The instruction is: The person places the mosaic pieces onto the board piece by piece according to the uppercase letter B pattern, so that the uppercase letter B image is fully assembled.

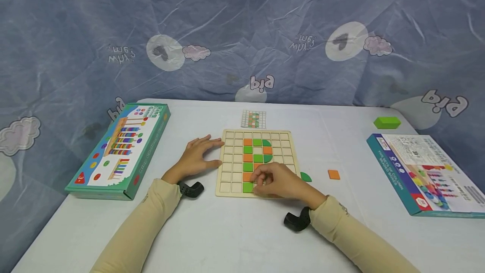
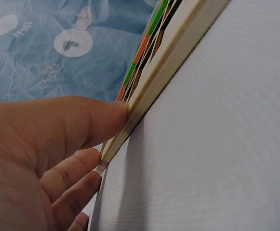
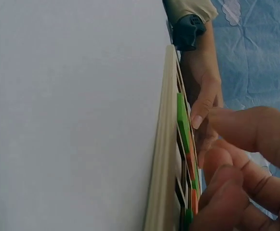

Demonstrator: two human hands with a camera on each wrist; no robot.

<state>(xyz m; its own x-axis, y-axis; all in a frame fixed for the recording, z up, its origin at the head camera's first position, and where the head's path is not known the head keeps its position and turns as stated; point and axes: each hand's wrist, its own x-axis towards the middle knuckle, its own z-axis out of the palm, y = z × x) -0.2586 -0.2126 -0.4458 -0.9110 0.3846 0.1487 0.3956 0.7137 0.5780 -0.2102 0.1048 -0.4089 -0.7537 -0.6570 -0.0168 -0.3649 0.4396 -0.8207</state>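
Observation:
A wooden grid board [image 1: 229, 187] lies on the table, with orange squares [image 1: 248, 142], light green squares [image 1: 248, 187] and dark green quarter-round pieces [image 1: 267, 158] in its middle columns. My left hand [image 1: 197, 157] rests beside the left edge, thumb and fingertips against the rim, as the left wrist view shows. Over the lower middle cells is my right hand [image 1: 280, 181], its fingers loosely bent. In the right wrist view its thumb [image 3: 241, 125] stands apart from the fingers, and no piece shows between them. The cells under this hand are hidden.
Right of the board lie a loose green quarter-round piece [image 1: 305, 177] and an orange square tile [image 1: 334, 174]. A pattern card [image 1: 253, 119] sits behind the board. Toy boxes stand at left [image 1: 117, 151] and right [image 1: 428, 172], with a green block [image 1: 387, 122] behind the right one.

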